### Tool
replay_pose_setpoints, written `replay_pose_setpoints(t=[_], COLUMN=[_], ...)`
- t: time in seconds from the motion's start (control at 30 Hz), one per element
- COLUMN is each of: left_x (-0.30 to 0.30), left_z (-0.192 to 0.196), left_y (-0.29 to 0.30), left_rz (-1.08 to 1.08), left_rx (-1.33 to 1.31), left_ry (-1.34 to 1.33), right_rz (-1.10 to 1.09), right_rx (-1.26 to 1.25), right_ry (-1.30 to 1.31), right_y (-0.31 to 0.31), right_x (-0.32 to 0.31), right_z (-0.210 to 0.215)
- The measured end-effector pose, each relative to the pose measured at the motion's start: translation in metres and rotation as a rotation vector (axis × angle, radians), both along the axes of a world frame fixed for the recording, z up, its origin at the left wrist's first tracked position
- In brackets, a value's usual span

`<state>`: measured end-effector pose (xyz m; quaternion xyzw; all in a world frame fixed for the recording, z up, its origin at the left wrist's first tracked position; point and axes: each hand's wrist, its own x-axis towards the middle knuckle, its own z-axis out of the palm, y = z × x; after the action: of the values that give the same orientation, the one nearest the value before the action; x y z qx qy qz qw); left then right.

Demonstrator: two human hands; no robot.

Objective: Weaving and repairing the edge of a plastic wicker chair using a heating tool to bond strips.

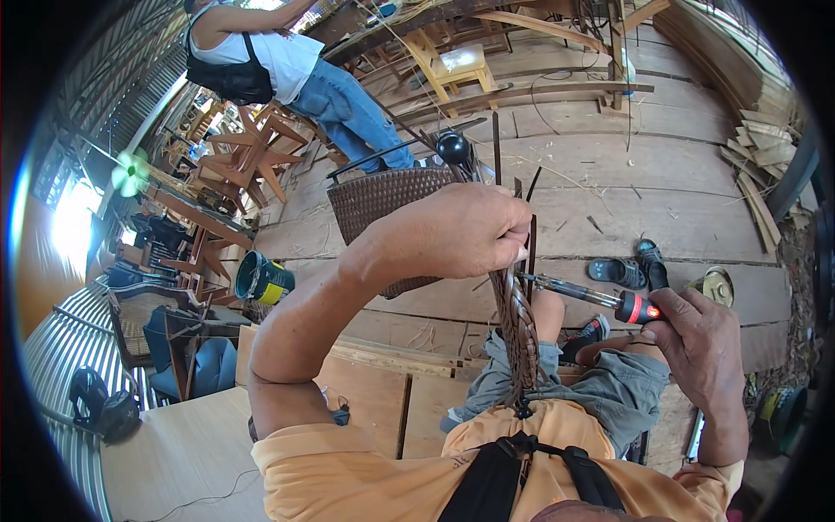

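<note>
My left hand (483,228) is closed, its thumb and fingers pinching a dark brown wicker strip (532,235) at the top of a braided wicker edge (518,335). That braid runs down toward my lap. In my right hand (700,339) is a screwdriver (631,306) with a red and black handle. Its metal shaft points left, and the tip reaches the braid just below my left hand. Beyond my left wrist spreads a woven brown wicker panel (383,204), partly hidden by my forearm. A black ball (452,148) sits at its far end, and several loose strips stick up beside it.
A person (278,70) with a black bag stands at the far left. A dark bucket (263,278) and wooden star-shaped bases (252,152) are on the left. Sandals (628,270) lie on the plank floor, near a yellow chair (448,65) and stacked wood offcuts (761,165).
</note>
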<state>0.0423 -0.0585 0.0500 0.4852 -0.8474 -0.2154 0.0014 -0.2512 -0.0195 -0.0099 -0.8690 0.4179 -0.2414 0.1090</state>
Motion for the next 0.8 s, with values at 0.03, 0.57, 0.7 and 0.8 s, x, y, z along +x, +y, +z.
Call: replay_pose_setpoints(t=[0.03,0.57,0.7,0.8], left_x=[0.0,-0.0003,0.0009,0.0012], left_z=[-0.0002,-0.0002,-0.0008,-0.0013], left_y=[-0.0004,0.0,-0.0008,-0.0002], left_rz=[-0.002,-0.002,-0.011,-0.013], left_rx=[-0.005,0.005,0.007,0.002], left_ry=[0.001,-0.007,-0.014,0.002], right_rz=[-0.001,0.021,0.013,0.004], right_rx=[-0.002,-0.009,-0.021,-0.005], right_ry=[0.014,0.051,0.043,0.051], right_y=[-0.0001,-0.0001,0.0009,0.0021], right_x=[0.0003,0.0057,0.0068,0.0071], right_z=[0.0006,0.0034,0.0039,0.0055])
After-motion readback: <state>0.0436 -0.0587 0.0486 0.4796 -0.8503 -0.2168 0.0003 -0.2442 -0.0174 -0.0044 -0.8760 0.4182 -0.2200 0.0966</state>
